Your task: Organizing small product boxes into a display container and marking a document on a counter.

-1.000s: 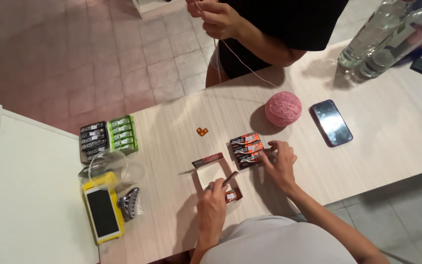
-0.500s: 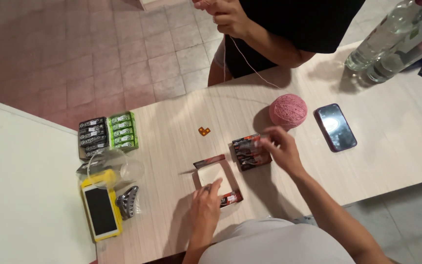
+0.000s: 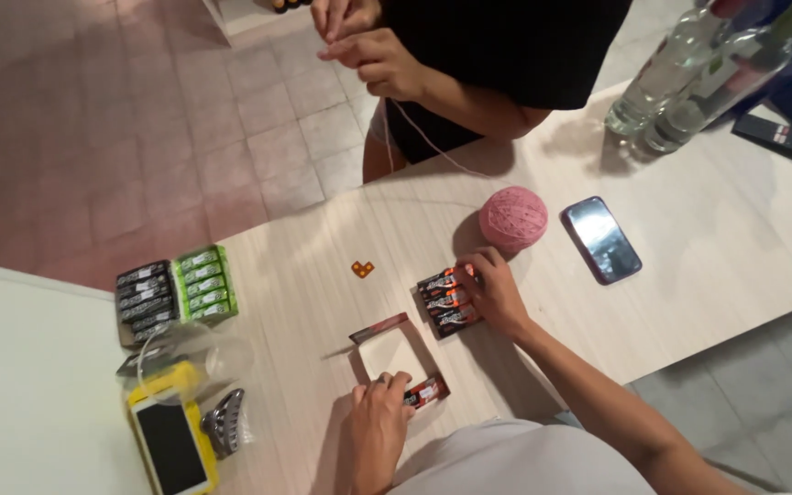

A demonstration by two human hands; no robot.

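Packs of gum [image 3: 448, 301], dark with red ends, are lying in a short row on the pale wooden counter [image 3: 717, 275], and I am watching the right hand [image 3: 497, 291] resting over their right side, fingers curled down onto them. Whether it is gripping 1 of them or only pressing on the row, I cannot tell. The left hand [image 3: 379, 417] is sitting at the near edge of a small open cardboard box [image 3: 394, 356], fingertips touching its front wall, just beside 1 more dark pack [image 3: 425, 392] lying at the box's near right corner. The box's inside is showing white.

Just beyond the right hand, a pink ball of yarn [image 3: 513, 218] is sitting on the counter, with a dark phone [image 3: 601, 239] lying face up to its right. A small orange piece [image 3: 362, 269] is lying alone further left. Near the left end, 2 stacks of gum, 1 dark [image 3: 144, 295] and 1 green [image 3: 203, 282], are lying side by side. Closer to me, a yellow-cased phone [image 3: 171, 445] is lying beside a metal hair clip [image 3: 224, 422].

Across the counter, another person in a black top is holding a thin strand with both hands [image 3: 359, 41]. Clear bottles [image 3: 680, 78] are standing at the far right.
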